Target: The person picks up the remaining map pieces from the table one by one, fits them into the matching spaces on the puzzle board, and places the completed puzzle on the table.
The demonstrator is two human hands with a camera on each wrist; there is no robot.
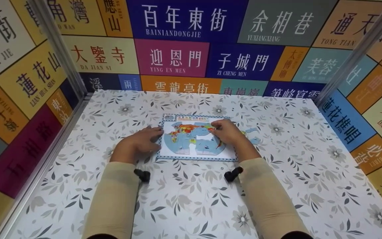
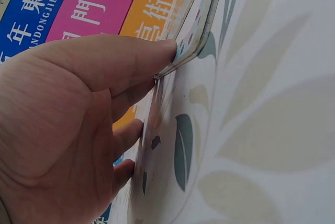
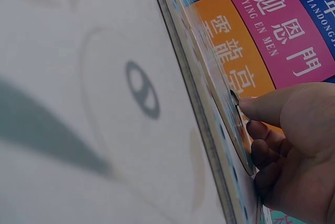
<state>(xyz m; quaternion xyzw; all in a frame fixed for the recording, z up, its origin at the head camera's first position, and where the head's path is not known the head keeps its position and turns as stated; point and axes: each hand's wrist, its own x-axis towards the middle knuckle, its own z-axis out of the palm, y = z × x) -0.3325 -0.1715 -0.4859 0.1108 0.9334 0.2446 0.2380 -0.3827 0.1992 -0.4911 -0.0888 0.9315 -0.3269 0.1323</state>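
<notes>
A flat world-map jigsaw board (image 1: 196, 157) with a blue dotted border lies on the table, partly filled with map pieces (image 1: 187, 127); white gaps show at its middle right and bottom. My left hand (image 1: 143, 141) rests at the board's left edge, fingers fairly straight, and in the left wrist view its thumb (image 2: 152, 59) touches the border near a corner. Over the map's right side, my right hand (image 1: 227, 132) has its thumb and curled fingers on a small puzzle piece (image 3: 234, 97), whose edge tips up from the board. That hand hides part of the map.
Loose pale-blue map pieces (image 1: 252, 133) lie on the table just right of the board, partly behind the right wrist. A white floral cloth (image 1: 184, 199) covers the table. Panels with printed characters (image 1: 174, 58) stand around the back and sides.
</notes>
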